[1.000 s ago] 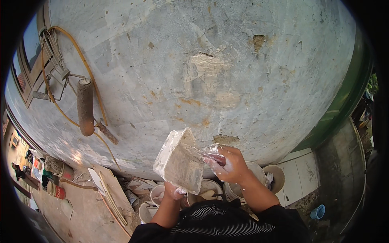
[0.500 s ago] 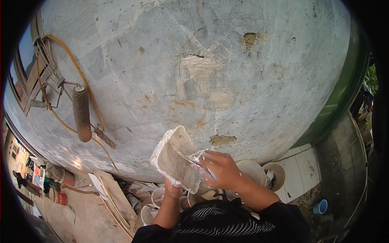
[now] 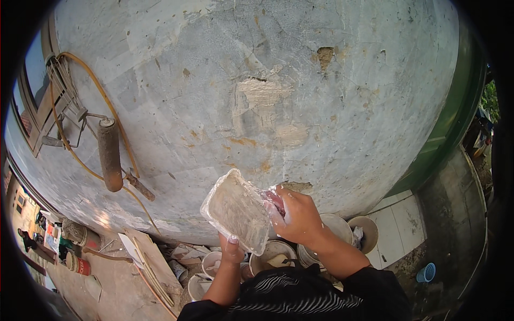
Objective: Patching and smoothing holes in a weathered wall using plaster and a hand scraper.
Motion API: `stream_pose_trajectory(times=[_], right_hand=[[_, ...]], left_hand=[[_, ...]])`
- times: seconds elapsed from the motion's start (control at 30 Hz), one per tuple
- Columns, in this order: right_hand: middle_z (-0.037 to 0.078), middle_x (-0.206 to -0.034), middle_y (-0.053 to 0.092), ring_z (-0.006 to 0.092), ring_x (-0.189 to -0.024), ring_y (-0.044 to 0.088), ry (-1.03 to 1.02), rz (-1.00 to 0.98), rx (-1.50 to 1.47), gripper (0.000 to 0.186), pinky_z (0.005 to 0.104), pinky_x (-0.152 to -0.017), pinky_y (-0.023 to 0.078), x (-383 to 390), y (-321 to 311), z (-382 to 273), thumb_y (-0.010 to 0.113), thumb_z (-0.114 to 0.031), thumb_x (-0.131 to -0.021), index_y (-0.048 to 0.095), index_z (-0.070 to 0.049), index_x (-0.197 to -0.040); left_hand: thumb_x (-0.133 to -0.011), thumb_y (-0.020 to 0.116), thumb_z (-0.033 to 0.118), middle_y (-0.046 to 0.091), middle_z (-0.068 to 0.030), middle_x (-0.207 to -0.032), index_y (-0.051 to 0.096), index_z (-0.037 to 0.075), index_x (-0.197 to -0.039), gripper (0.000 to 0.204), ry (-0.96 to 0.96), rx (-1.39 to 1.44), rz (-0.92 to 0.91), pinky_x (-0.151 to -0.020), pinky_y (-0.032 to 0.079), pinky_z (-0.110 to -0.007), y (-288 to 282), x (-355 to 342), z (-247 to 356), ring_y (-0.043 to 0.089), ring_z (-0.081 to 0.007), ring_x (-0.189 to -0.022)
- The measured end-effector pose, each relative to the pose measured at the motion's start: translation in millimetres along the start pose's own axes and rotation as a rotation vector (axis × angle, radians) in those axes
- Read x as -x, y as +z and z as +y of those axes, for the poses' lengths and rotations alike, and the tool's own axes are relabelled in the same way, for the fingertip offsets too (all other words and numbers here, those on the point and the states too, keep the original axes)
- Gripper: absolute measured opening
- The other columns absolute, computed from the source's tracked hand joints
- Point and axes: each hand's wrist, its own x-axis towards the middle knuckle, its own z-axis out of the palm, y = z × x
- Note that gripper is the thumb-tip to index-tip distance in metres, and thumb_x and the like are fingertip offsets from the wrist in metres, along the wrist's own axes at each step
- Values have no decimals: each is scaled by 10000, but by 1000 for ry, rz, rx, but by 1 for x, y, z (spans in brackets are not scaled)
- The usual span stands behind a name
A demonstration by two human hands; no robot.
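Note:
My left hand (image 3: pixel 231 249) grips the lower edge of a rectangular plastic tub (image 3: pixel 235 211), its thumb on the rim. White putty is smeared over the tub's walls and rim, and its open side faces me at a tilt. At the tub's right rim, my right hand (image 3: pixel 300 216) is closed round the reddish handle of what looks like a putty knife (image 3: pixel 275 204). White paste coats its fingers and the tool, whose blade I cannot make out clearly. Beyond them stands a worn grey-blue wall (image 3: pixel 182 107) with a pale putty patch (image 3: pixel 265 93).
Holes show in the wall, one at upper right (image 3: pixel 325 56). A paint roller (image 3: pixel 109 155) and an orange hose (image 3: pixel 101 88) hang at left. Several buckets, one beige (image 3: pixel 373 235), stand below the wall. Boards (image 3: pixel 155 257) lie at left, a blue basket (image 3: pixel 426 273) at right.
My right hand and the tool have moved from over the tub's inside out to its right rim. The tub has turned so that more of its inner bottom shows.

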Motion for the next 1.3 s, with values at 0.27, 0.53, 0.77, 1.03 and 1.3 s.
stream_pose_trajectory(times=[0.27, 0.53, 0.77, 1.03, 1.3], right_hand=[[242, -779, 626, 389, -707, 627, 67, 28, 39, 353, 407, -642, 501, -6, 1, -1, 642, -127, -777, 566, 99, -1038], [230, -765, 622, 389, -714, 614, 90, -105, 45, 350, 422, -664, 490, -15, 1, -2, 622, -126, -765, 572, 93, -1033], [224, -793, 627, 389, -733, 608, 4, -191, 18, 397, 440, -688, 483, -17, 4, 7, 626, -119, -729, 560, 75, -1069], [227, -801, 627, 389, -741, 609, 94, -259, 86, 385, 436, -676, 484, -18, 5, 1, 612, -137, -755, 550, 72, -1072], [218, -762, 625, 401, -712, 606, 170, -195, 118, 317, 445, -663, 483, -20, 2, 3, 599, -137, -772, 558, 49, -1025]], left_hand=[[-667, 735, 525, 363, -154, -1365, 198, -22, -1398, 1059, 61, -113, -38, -1031, 340, -409, 8, -1, 1, 399, -275, -1252], [-660, 747, 516, 363, -157, -1361, 186, -29, -1398, 1075, 21, -118, -97, -1021, 355, -408, 3, 5, 1, 408, -276, -1246], [-686, 715, 487, 369, -162, -1355, 182, -7, -1408, 1024, -127, 3, -137, -1014, 374, -419, -16, 3, -4, 423, -293, -1235], [-703, 698, 489, 372, -157, -1352, 184, 4, -1409, 999, -175, 137, -16, -1003, 388, -419, -39, 1, -33, 431, -293, -1226], [-711, 707, 483, 370, -156, -1355, 182, -12, -1403, 1000, -10, -3, -20, -1018, 358, -410, -9, -2, -19, 416, -286, -1235]])
